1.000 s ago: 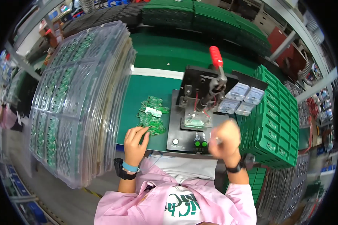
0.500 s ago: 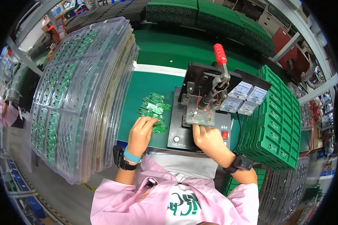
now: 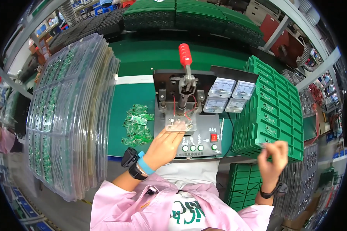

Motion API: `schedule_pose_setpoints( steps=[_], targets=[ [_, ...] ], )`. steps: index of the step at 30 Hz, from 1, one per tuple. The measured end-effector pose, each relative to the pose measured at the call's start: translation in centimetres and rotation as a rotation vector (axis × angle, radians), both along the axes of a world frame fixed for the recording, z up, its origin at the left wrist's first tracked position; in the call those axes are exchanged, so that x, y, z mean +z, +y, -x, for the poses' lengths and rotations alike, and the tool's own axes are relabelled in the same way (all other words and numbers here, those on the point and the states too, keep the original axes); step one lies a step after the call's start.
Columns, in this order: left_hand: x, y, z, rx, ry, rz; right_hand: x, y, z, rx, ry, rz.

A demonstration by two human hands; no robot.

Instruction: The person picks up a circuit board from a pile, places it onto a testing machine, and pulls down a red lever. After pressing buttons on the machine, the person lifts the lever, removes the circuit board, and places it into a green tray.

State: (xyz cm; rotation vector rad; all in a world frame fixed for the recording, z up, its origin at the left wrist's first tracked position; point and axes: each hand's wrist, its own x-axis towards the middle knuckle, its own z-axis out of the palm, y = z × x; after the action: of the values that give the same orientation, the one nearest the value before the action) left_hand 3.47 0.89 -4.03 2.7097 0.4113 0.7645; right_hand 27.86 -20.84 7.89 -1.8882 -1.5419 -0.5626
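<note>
My left hand (image 3: 167,144) reaches up to the bench test fixture (image 3: 162,144), its fingers close together and the tips beneath a clear plate (image 3: 175,125). Whatever they hold, if anything, is hidden. Above that plate rises a toggle clamp with a red handle (image 3: 185,54). Over the near edge of the stacked green trays (image 3: 293,134), my right hand (image 3: 273,159) is closed in a pinch. A small pale thing shows at its fingertips, too blurred to name. Loose green circuit boards (image 3: 137,129) lie in a pile left of the fixture.
A tall stack of clear plastic trays (image 3: 71,115) with boards stands at the left. Four-sided panel meters (image 3: 221,87) sit beside the clamp. More green trays (image 3: 243,184) are low at the right. Dark and green stacks (image 3: 150,17) line the back of the green bench.
My right hand has left the fixture and moved right to the green trays. My left hand has gone from the board pile to the fixture's clear plate. The whole view has shifted.
</note>
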Motion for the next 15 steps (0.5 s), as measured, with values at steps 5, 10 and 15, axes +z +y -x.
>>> schedule_pose_setpoints(
  steps=[5,10,15],
  targets=[
    [0.2,-1.7,0.3,0.044,0.206,-0.012,2.7,-0.8,-10.1,-0.083,0.484,-0.190],
    [1.0,-2.3,-0.1,0.064,0.285,-0.001,2.4,6.6,-26.9,-0.407,0.043,-0.057],
    [2.2,-3.0,-0.1,0.131,0.387,-0.015,-3.5,11.2,-35.0,-0.384,-0.018,0.107]
  ],
)
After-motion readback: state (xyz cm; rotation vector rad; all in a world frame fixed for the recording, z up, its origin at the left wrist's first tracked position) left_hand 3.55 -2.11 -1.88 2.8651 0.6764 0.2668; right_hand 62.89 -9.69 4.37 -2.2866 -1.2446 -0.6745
